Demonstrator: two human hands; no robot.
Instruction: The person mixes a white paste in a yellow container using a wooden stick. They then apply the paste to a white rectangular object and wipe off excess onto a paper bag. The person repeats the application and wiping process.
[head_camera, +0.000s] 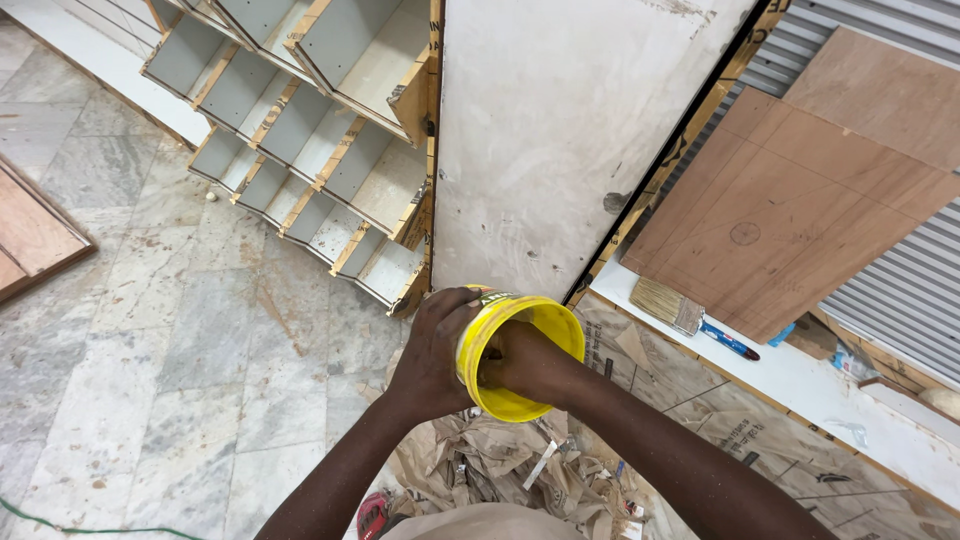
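A yellow plastic tub (548, 322) is held in front of me, tilted with its open mouth toward me. My left hand (432, 350) wraps around its outer wall from the left. My right hand (520, 365) reaches inside the tub, its fingers hidden within; I cannot see what they touch. Behind the tub stands a large white, scuffed board (560, 130) with a dark edge.
A paintbrush with a blue handle (680, 315) lies on a white ledge (800, 380). Brown plywood sheets (790, 210) lean at right. Grey shelf units (300, 130) rest on the marble floor (150, 330). Crumpled brown paper (500, 465) is below me.
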